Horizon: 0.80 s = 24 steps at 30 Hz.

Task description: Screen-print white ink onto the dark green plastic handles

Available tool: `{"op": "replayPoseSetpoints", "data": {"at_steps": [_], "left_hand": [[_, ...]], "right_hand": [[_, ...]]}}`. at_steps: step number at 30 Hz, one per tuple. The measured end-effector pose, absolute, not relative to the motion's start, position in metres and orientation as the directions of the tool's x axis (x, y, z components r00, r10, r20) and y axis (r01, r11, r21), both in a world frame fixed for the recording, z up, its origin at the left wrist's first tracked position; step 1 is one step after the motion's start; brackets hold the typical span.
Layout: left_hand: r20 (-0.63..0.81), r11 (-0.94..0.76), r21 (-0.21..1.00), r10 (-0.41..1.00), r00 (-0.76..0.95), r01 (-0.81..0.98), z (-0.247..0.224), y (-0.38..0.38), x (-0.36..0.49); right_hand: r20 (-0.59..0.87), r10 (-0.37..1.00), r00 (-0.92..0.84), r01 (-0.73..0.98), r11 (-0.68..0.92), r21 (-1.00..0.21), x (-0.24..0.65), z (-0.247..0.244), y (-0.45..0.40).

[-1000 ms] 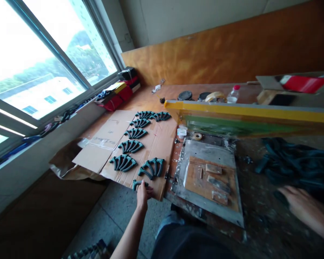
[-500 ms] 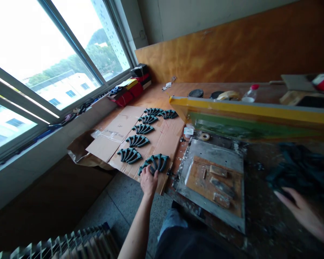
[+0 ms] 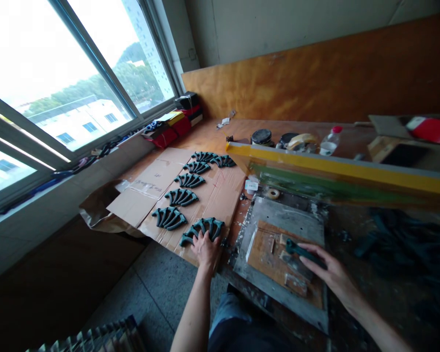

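Grasps one dark green handle (image 3: 303, 251), slim, smooth-looking and knobbed at the left end, between thumb and fingers of the right hand (image 3: 332, 271), above a scuffed brown wooden board (image 3: 262, 254) at near right. Spreads the left hand (image 3: 205, 250) over the near fan (image 3: 211, 225) of similar curved dark green pieces; touching it with the fingers, but cannot tell whether pinching a piece or simply resting there. Counting the fans on the creased, matte brown cardboard (image 3: 205, 205) at left: seven, five set in a slanting row from near to far, two to the right of that row, one of these near and one far. Under the wooden board, one flat grey metal plate (image 3: 271, 210), dull and streaked with pale smears. On the board, three rough oblong blocks (image 3: 296, 283) and one thin stick (image 3: 273, 245), partly hidden around the held handle. Toward the far edge of the plate, one small pale tape ring (image 3: 273, 196). At right, one tangled dark green heap (image 3: 396, 239), too blurred to count. Farther back, one long yellow-edged frame (image 3: 315, 160), then two round dark-lidded tins (image 3: 261, 136) and one clear bottle (image 3: 330, 142) with a red cap. At the far side, one broad, mottled orange-brown wooden panel (image 3: 297, 88).
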<state>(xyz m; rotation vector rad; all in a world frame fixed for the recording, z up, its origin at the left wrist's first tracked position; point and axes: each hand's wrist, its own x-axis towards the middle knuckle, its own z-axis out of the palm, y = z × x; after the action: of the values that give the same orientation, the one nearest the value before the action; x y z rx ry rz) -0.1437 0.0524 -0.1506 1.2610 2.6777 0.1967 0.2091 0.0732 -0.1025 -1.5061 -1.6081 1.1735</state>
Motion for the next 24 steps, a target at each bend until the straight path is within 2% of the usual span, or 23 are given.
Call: {"op": "replayPoseSetpoints", "data": {"at_steps": [4, 9, 12, 14, 16, 18, 24], "left_hand": [[-0.034, 0.515, 0.179, 0.855, -0.517, 0.839, -0.141, 0.066, -0.154], [0.025, 0.312, 0.207, 0.946, -0.323, 0.927, -0.129, 0.155, -0.171], [0.007, 0.193, 0.235, 0.980, -0.200, 0.953, -0.123, 0.227, -0.179], [-0.014, 0.138, 0.243, 0.990, -0.138, 0.960, -0.122, 0.272, -0.182], [-0.039, 0.114, 0.253, 0.993, -0.107, 0.961, -0.125, 0.311, -0.186], [-0.063, 0.118, 0.267, 0.993, -0.105, 0.956, -0.131, 0.341, -0.190], [-0.112, 0.170, 0.285, 0.983, -0.143, 0.943, -0.149, 0.384, -0.203]], "right_hand": [[-0.144, 0.985, -0.090, 0.422, -0.093, -0.902, 0.209, -0.113, 0.079], [-0.038, 0.998, -0.043, 0.581, -0.006, -0.814, 0.205, -0.141, 0.079], [0.094, 0.990, -0.100, 0.728, 0.138, -0.672, 0.202, -0.154, 0.072], [0.221, 0.960, -0.170, 0.807, 0.265, -0.527, 0.199, -0.158, 0.066], [0.291, 0.932, -0.217, 0.857, 0.325, -0.399, 0.195, -0.158, 0.061], [0.291, 0.933, -0.213, 0.888, 0.309, -0.340, 0.190, -0.156, 0.059], [0.223, 0.973, -0.066, 0.951, 0.129, -0.279, 0.183, -0.152, 0.051]]}}
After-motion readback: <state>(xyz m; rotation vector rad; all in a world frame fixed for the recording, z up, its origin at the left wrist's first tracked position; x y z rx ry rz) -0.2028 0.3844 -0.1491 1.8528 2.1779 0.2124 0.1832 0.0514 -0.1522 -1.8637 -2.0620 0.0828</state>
